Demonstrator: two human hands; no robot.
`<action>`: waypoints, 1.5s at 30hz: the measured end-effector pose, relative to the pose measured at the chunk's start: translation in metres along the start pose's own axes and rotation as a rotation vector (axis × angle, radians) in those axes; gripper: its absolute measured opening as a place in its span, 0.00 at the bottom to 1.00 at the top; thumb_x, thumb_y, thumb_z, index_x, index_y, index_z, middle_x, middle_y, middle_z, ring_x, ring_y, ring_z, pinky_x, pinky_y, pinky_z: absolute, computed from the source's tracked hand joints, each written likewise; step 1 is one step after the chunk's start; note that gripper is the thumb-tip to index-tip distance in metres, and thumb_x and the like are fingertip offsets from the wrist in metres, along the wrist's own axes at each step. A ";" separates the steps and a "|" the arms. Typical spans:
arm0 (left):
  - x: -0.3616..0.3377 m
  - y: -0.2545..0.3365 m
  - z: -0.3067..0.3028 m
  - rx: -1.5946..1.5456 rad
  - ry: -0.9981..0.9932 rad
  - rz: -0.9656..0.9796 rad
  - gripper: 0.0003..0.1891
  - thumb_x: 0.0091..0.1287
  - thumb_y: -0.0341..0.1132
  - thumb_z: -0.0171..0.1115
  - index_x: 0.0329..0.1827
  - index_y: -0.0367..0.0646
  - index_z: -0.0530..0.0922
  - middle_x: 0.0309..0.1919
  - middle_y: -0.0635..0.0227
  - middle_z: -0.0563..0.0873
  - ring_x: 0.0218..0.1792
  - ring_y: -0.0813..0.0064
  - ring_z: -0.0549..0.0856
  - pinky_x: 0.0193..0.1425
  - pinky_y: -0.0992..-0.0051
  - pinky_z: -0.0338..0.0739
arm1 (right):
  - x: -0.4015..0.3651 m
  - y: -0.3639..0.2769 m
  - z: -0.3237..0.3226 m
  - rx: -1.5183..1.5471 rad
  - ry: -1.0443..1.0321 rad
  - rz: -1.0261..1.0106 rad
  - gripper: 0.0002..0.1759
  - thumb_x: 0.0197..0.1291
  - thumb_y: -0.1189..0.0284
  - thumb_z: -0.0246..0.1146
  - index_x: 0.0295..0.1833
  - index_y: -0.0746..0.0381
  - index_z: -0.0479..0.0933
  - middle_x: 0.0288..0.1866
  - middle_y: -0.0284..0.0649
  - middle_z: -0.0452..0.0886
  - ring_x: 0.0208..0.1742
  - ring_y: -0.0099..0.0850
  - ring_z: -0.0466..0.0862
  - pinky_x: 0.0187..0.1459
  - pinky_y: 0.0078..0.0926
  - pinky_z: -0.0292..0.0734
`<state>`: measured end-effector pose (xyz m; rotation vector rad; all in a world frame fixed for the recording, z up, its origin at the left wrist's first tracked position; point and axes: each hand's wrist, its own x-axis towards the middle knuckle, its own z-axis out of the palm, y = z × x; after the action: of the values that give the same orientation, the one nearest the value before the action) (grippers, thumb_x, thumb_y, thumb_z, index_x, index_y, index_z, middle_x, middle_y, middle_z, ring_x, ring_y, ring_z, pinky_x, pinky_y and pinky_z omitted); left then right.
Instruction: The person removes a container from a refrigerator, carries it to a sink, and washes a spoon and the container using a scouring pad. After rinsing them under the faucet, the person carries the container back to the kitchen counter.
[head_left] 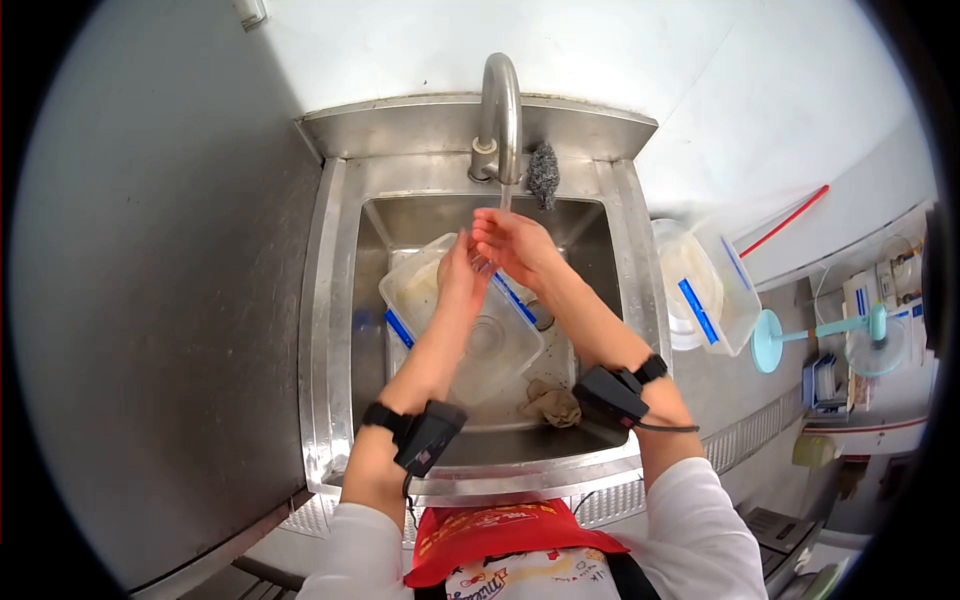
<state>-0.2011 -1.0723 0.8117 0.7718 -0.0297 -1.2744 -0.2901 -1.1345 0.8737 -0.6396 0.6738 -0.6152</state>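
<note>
Water runs from the curved metal faucet [503,110] onto my right hand [515,245], whose fingers are bent loosely with nothing in them. Close beside it, my left hand [462,268] is cupped and also holds nothing that shows; some of its fingers are hidden. Both hands are above a clear plastic container [500,345] with blue clips, which lies in the steel sink [332,300]. Under my right forearm, a crumpled beige cloth [552,403] rests on the sink bottom. The drain [542,315] is partly covered by the container.
A grey steel-wool scrubber [543,175] sits on the ledge right of the faucet. Outside the sink's right edge stands another clear container [735,290] with blue clips. Farther right is a light-blue fan [875,340]. A grey panel [180,300] rises close on the left.
</note>
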 end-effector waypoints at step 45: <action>0.032 0.002 0.043 0.787 -0.195 0.411 0.31 0.68 0.50 0.45 0.68 0.39 0.55 0.61 0.46 0.66 0.58 0.51 0.72 0.60 0.57 0.68 | 0.019 0.042 -0.004 0.581 -0.176 0.070 0.12 0.64 0.62 0.52 0.40 0.59 0.71 0.33 0.38 0.77 0.34 0.31 0.78 0.37 0.32 0.75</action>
<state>-0.2075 -1.1214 0.8324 1.2259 -0.8462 -0.9193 -0.2681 -1.1214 0.8346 -0.1247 0.3238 -0.6431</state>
